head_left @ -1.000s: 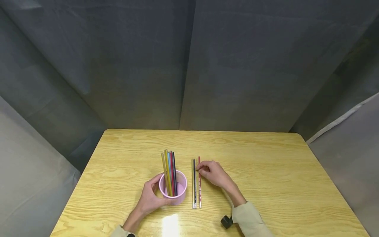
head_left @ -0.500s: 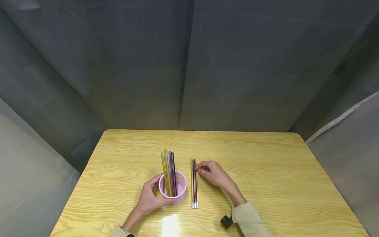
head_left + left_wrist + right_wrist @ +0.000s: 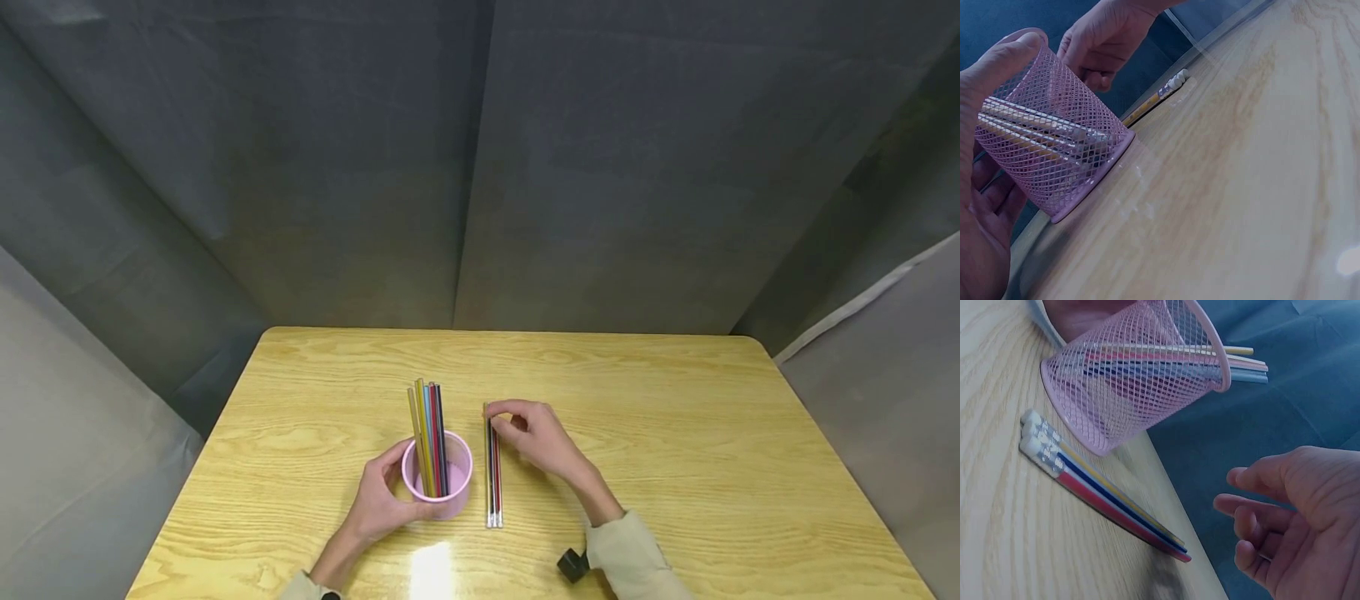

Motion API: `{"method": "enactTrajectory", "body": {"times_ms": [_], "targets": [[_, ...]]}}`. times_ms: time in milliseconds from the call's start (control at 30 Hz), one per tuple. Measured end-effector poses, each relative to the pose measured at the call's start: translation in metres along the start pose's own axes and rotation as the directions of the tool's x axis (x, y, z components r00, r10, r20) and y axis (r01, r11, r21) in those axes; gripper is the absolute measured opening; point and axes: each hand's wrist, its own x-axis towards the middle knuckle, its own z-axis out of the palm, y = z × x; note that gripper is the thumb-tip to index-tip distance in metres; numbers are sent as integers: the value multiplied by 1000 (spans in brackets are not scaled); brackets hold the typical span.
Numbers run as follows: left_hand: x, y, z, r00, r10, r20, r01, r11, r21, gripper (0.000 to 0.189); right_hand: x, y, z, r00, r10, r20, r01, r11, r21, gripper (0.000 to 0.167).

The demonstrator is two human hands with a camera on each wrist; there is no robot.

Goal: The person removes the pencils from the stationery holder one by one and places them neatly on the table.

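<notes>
A pink mesh pencil cup (image 3: pixel 459 510) stands on the table, tilted looking only in the wrist views. My left hand (image 3: pixel 378 504) grips it around its left side, thumb at the front near the rim. Several pencils (image 3: pixel 429 437) lean inside the cup, yellow, light blue, red and dark among them. Right of the cup lie a yellow, a blue and a red pencil (image 3: pixel 1110 509), side by side, their white eraser ends (image 3: pixel 1033 434) level and towards me. Over their far ends hovers my right hand (image 3: pixel 542 437), its fingers loosely bent and holding nothing; the right wrist view shows them apart from the pencils.
The wood-grain table (image 3: pixel 675 433) has rounded far corners. Dark grey curtains (image 3: pixel 337 167) hang behind it and along both sides. A black device (image 3: pixel 573 565) sits at my right wrist, by the sleeve (image 3: pixel 633 554).
The red pencil slid left against the other two under my right hand. Since then the right hand has let go of it and shifted slightly left and away from me. My left hand stayed put.
</notes>
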Motion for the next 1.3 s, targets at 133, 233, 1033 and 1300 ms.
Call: {"method": "enactTrajectory", "body": {"times_ms": [133, 233, 1033, 1300], "targets": [[0, 0, 0, 1000, 1, 0, -1, 1000, 6, 90, 0, -10, 2, 1000, 13, 11, -12, 1000, -11, 22], [0, 0, 0, 1000, 8, -1, -8, 1000, 11, 90, 0, -14, 4, 1000, -26, 14, 26, 1000, 13, 23], [0, -2, -1, 1000, 11, 10, -11, 999, 36, 90, -5, -38, 28, 964, -233, 129, 222, 970, 95, 32], [-1, -1, -1, 1000, 7, 9, -7, 999, 45, 90, -7, -40, 31, 960, -235, 151, 224, 971, 89, 35]]}}
